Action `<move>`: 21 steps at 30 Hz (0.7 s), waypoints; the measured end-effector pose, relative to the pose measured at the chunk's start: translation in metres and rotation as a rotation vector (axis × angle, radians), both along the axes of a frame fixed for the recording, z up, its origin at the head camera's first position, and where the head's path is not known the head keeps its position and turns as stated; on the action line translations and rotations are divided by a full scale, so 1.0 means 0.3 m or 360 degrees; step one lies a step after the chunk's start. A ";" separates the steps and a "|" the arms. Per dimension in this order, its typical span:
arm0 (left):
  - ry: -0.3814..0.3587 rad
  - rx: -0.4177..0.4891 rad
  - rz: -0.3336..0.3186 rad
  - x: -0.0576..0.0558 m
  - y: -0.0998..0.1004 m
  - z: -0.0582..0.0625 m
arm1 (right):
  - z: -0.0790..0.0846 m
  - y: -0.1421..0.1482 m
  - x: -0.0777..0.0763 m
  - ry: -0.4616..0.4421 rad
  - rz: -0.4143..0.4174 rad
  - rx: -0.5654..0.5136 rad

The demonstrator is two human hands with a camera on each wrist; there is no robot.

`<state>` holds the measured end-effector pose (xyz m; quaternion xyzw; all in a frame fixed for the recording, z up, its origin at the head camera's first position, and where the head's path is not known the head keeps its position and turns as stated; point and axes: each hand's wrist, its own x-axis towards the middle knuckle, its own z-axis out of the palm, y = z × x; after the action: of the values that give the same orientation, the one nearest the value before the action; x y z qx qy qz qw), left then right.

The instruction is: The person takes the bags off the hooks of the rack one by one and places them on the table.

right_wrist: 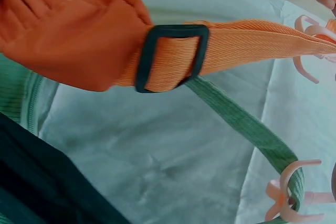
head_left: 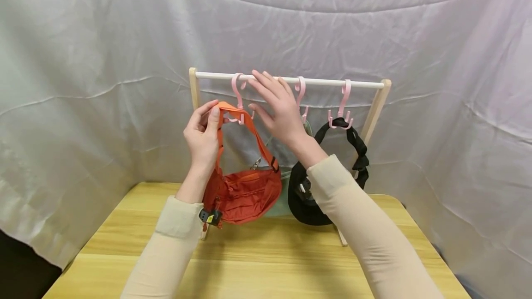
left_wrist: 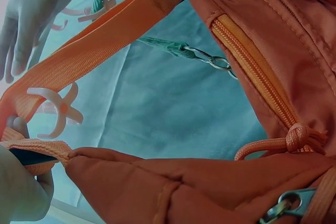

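Note:
My left hand (head_left: 201,140) pinches the orange strap (head_left: 257,140) of a red-orange waist bag (head_left: 251,195) between thumb and fingers. The bag hangs below that hand, over the table. Right at the held strap is the leftmost pink hook (head_left: 236,87), its lower prongs partly behind the strap; in the left wrist view the hook's prongs (left_wrist: 64,109) show inside the strap loop. My right hand (head_left: 279,112), fingers straight, is raised beside the hook's upper part, fingertips overlapping the white rod (head_left: 328,81). Nothing shows in its grasp. A black strap adjuster (right_wrist: 202,51) sits on the bag's strap.
Two more pink hooks hang on the rod, which wooden posts (head_left: 376,110) support. A black bag (head_left: 309,216) hangs from the right hook (head_left: 344,98). A green bag (head_left: 284,200), mostly hidden, hangs from the middle one by its green strap (right_wrist: 247,129). Below is a wooden table (head_left: 266,262).

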<state>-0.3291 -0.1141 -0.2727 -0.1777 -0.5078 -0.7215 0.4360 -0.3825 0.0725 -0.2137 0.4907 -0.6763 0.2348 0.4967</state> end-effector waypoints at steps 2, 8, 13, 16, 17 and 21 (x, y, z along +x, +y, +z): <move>-0.0001 -0.0005 0.0000 0.001 0.001 -0.001 | -0.014 0.011 0.002 0.0029 0.0060 -0.0025; -0.0015 -0.0003 0.0018 0.001 -0.001 -0.006 | -0.062 0.034 0.019 0.0046 0.0153 -0.0093; -0.0028 -0.0011 0.0004 0.003 -0.006 -0.014 | -0.111 0.047 0.036 -0.0023 0.0153 -0.0141; -0.0029 -0.0001 -0.0009 0.005 -0.008 -0.016 | -0.151 0.046 0.039 -0.0080 0.0189 -0.0190; -0.0030 0.0005 -0.0014 0.006 -0.008 -0.016 | -0.165 0.045 0.041 -0.0099 0.0200 -0.0202; -0.0028 0.0013 -0.0022 0.010 -0.005 -0.016 | -0.222 0.040 0.047 -0.0181 0.0237 -0.0249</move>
<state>-0.3262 -0.1156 -0.2774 -0.1729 -0.5074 -0.7281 0.4272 -0.3685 0.0844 -0.2803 0.4853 -0.6446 0.3506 0.4755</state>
